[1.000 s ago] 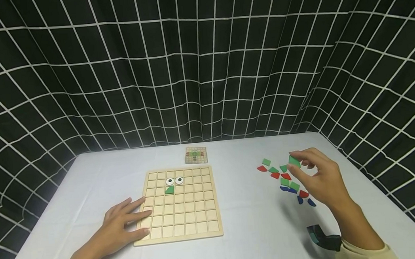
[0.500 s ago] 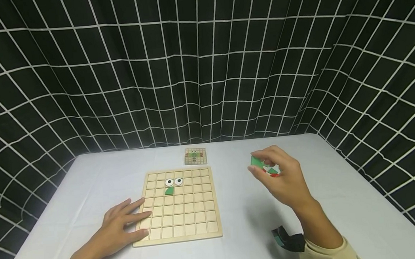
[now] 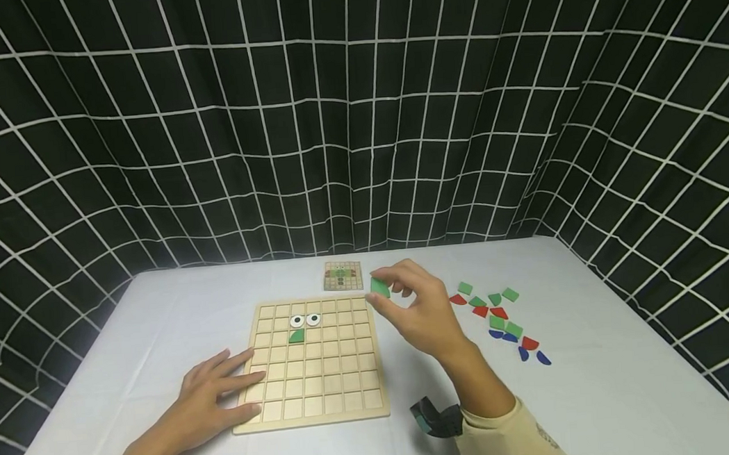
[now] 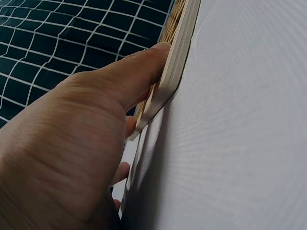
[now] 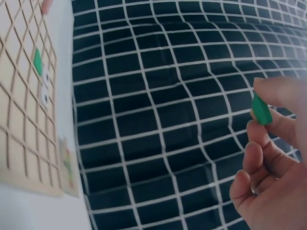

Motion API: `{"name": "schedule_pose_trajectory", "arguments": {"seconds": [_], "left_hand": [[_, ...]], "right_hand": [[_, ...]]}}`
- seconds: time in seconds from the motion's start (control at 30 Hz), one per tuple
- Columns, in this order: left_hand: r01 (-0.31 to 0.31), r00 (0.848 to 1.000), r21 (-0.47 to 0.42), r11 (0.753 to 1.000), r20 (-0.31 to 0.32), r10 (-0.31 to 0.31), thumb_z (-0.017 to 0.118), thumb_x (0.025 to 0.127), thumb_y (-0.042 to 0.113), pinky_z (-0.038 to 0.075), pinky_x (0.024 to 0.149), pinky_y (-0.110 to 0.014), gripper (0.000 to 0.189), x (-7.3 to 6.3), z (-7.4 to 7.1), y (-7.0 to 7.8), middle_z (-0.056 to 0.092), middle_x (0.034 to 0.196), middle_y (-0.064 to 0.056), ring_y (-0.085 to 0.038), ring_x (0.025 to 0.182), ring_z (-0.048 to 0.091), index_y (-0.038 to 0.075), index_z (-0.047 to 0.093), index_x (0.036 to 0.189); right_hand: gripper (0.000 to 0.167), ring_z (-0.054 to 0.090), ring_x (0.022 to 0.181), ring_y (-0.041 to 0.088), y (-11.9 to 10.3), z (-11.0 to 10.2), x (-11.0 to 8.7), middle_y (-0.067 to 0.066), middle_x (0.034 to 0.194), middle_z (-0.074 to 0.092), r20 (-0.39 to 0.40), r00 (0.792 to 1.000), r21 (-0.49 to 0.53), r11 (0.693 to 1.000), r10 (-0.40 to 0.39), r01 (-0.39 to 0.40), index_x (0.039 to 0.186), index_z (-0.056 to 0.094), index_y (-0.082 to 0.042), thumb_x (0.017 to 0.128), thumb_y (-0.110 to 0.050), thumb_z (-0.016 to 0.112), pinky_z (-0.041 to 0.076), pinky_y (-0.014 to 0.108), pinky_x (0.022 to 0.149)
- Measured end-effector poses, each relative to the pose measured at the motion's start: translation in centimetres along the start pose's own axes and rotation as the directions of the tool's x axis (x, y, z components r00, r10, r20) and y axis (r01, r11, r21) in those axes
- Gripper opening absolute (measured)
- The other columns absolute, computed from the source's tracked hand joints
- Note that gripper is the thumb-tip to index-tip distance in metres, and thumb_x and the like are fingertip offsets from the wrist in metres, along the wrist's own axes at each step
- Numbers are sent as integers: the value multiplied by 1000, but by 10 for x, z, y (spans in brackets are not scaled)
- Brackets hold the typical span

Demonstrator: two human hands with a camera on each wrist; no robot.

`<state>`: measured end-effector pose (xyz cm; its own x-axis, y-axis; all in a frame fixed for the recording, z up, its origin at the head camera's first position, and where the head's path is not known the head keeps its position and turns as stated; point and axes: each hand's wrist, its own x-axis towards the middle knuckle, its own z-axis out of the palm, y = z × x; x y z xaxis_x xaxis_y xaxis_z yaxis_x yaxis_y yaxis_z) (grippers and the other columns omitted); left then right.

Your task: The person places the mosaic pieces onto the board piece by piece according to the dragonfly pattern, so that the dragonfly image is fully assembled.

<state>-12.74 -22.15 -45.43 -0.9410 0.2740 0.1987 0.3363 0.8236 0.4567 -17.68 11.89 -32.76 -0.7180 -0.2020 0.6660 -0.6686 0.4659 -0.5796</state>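
Observation:
The wooden grid board (image 3: 314, 386) lies flat on the white table. My left hand (image 3: 208, 397) rests at its left side, fingers spread and fairly straight, their tips on the board; in the left wrist view the thumb (image 4: 139, 67) touches the rim. Two round eye pieces (image 3: 305, 320) sit side by side in board cells. Below the left eye is a green piece (image 3: 297, 337) with one curved edge. Above the board's upper right corner, my right hand (image 3: 423, 314) pinches another green piece (image 3: 380, 288) between thumb and fingertip. That piece (image 5: 261, 111) looks raised, seen edge-on in the right wrist view.
A small pattern card (image 3: 342, 275) lies behind the board. To the right are scattered loose green pieces (image 3: 497, 322), red pieces (image 3: 530, 343) and blue pieces (image 3: 544, 358). A black strap-like device (image 3: 437, 418) hangs by the right sleeve. A black gridded curtain (image 3: 345, 117) surrounds the table.
My right hand has moved left from above the loose pieces to the board's upper right corner, carrying the green piece. The left hand and the board have stayed in place.

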Motion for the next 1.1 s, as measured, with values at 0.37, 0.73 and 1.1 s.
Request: {"name": "schedule_pose_trajectory", "arguments": {"seconds": [0.37,0.73,1.1], "left_hand": [[3,1000,6,1000,3,-3,67,73,59,14,104,-61,45,0,1,-1,46,142,0,-38,134,29,38,65,113],[2,1000,11,1000,-12,-2,68,73,59,15,103,-61,45,-2,1,-5,47,142,0,-39,134,30,38,65,113],[6,1000,-5,1000,7,-6,65,74,61,13,104,-62,46,-1,1,-1,45,143,2,-38,135,28,39,64,115]], "right_hand": [[26,53,80,17,7,52,3,-2,88,63,61,995,68,994,83,-87,102,68,-10,78,-17,74,48,31,69],[26,54,83,16,10,95,3,-2,90,62,142,970,82,974,198,-211,105,68,-13,80,-20,72,47,25,68],[27,55,85,19,24,129,-8,-3,87,60,227,917,49,936,328,-347,107,68,-13,83,-25,69,45,20,65]]}}
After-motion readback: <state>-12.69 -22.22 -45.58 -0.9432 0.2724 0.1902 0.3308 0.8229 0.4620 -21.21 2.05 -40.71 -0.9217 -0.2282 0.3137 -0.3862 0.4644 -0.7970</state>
